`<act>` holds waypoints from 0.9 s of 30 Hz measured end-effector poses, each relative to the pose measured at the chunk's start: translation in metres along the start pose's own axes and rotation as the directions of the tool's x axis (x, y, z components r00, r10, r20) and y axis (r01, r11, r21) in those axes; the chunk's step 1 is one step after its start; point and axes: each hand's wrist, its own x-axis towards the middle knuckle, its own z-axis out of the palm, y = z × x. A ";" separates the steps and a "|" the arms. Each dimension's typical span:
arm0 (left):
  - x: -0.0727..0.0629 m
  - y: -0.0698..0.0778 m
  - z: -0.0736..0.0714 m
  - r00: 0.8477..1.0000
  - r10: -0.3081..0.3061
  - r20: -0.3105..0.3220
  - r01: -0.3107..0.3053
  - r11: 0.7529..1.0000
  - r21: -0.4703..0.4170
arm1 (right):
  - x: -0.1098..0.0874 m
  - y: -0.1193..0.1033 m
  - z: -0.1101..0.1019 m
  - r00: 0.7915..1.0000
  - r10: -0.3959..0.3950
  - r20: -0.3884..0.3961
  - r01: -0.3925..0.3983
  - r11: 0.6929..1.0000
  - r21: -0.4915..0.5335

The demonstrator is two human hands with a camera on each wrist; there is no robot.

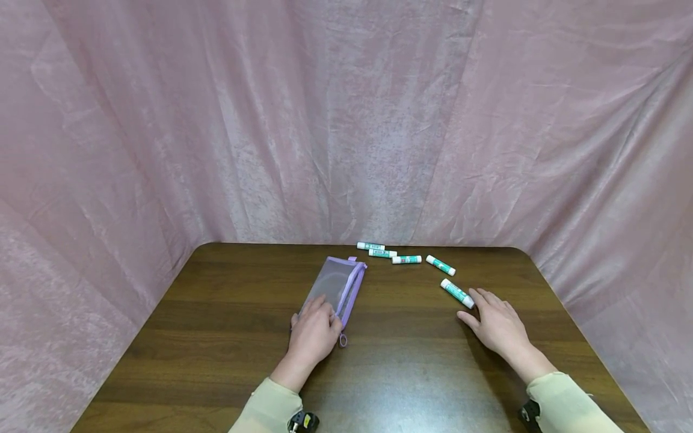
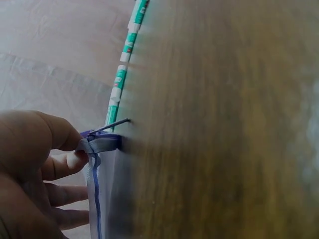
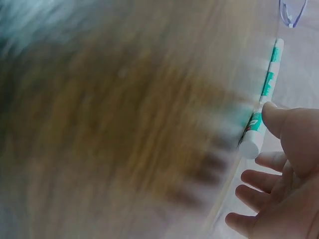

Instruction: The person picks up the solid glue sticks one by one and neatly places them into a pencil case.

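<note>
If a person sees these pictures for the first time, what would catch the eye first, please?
Probably the purple mesh zipper pouch, left of centre on the brown wooden table, its near end held by the left hand. Next, the five green-and-white glue sticks: four towards the far edge, one nearer, beside the right hand. The shiny pink curtain behind also stands out.

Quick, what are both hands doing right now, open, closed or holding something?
Left hand: holding the mesh pouch, pinched by its edge.
Right hand: open beside the nearest green-and-white tube, not gripping it.
</note>
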 end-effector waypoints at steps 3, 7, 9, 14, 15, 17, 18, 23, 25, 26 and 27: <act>0.000 -0.001 0.000 1.000 -0.004 -0.005 0.004 1.000 -0.028 | 0.001 0.001 -0.001 0.999 0.037 0.020 -0.038 0.997 0.060; 0.000 -0.001 0.001 1.000 -0.016 -0.006 0.015 0.998 -0.059 | 0.004 0.006 0.000 0.996 0.077 0.045 -0.083 0.987 0.136; 0.000 -0.001 0.001 1.000 -0.019 -0.010 0.018 0.997 -0.071 | 0.005 0.012 0.004 0.996 0.087 0.032 -0.091 0.984 0.150; 0.000 -0.002 0.004 0.999 -0.017 -0.040 0.013 0.994 -0.110 | 0.004 0.016 0.004 0.994 0.098 0.041 -0.103 0.980 0.169; 0.000 -0.002 0.004 0.999 -0.015 -0.050 0.009 0.993 -0.119 | 0.004 0.014 0.001 0.993 0.097 0.062 -0.106 0.979 0.173; -0.001 -0.002 0.006 0.997 -0.010 -0.074 0.000 0.991 -0.133 | 0.004 0.013 -0.001 0.992 0.100 0.072 -0.111 0.979 0.169; -0.001 -0.003 0.007 0.996 -0.008 -0.085 -0.004 0.990 -0.138 | 0.004 0.013 -0.002 0.992 0.101 0.075 -0.112 0.980 0.167; -0.001 -0.003 0.009 0.996 -0.016 -0.087 0.002 0.988 -0.156 | 0.005 0.013 -0.002 0.992 0.104 0.069 -0.114 0.981 0.160; -0.001 -0.003 0.009 0.997 -0.021 -0.075 0.009 0.987 -0.163 | 0.005 0.013 -0.001 0.993 0.102 0.063 -0.111 0.981 0.157; -0.001 -0.003 0.009 0.997 -0.024 -0.071 0.012 0.986 -0.167 | 0.005 0.013 -0.001 0.993 0.101 0.062 -0.110 0.981 0.157; -0.001 -0.003 0.009 0.997 -0.025 -0.071 0.012 0.985 -0.174 | 0.005 0.013 -0.001 0.993 0.100 0.062 -0.109 0.981 0.158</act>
